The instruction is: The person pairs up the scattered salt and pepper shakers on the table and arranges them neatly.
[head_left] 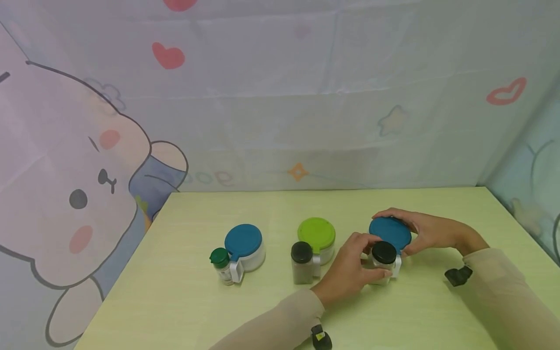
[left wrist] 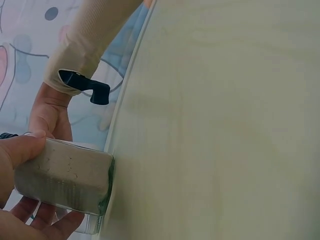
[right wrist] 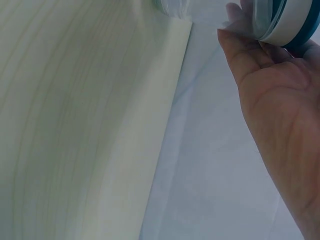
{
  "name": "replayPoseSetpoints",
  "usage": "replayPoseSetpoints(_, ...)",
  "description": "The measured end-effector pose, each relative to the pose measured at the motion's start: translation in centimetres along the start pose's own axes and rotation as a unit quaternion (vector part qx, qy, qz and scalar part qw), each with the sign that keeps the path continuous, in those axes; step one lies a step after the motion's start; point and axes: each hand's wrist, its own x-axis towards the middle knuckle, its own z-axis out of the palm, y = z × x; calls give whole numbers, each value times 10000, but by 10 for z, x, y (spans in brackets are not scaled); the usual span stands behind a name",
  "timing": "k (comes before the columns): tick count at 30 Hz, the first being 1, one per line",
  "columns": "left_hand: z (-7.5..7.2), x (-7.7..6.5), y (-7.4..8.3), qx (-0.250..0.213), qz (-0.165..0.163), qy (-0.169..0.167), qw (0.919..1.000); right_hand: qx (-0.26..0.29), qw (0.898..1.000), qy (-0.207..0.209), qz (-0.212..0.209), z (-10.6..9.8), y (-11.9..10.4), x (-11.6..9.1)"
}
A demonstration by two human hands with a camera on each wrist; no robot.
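On the right side of the table, my left hand (head_left: 348, 265) grips a clear jar (left wrist: 65, 175) with a black lid (head_left: 384, 252), thumb on one side and fingers on the other. Just behind it, my right hand (head_left: 430, 232) holds a round clear container with a blue lid (head_left: 391, 233), its fingers curled round the side. A white handle (head_left: 397, 266) shows beside the jar. In the right wrist view, the container's blue rim (right wrist: 306, 25) sits above my palm; part of the container lies out of frame.
To the left stand a green-lidded container (head_left: 317, 233) with a black-lidded jar (head_left: 302, 265) in front. Farther left are another blue-lidded container (head_left: 243, 240) and a small green-capped shaker (head_left: 220, 260). A printed cloth (head_left: 262, 121) hangs behind the table (head_left: 175, 301).
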Motion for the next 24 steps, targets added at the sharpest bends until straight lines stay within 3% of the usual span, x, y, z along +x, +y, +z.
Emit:
replayPoseSetpoints(6,0,1,1,276,192,40,9994,16,10000,-2,2,0,-2,0)
replayPoseSetpoints(24,1,2,0,230,143,17,9996,35,10000,-33,9,0,-1,0)
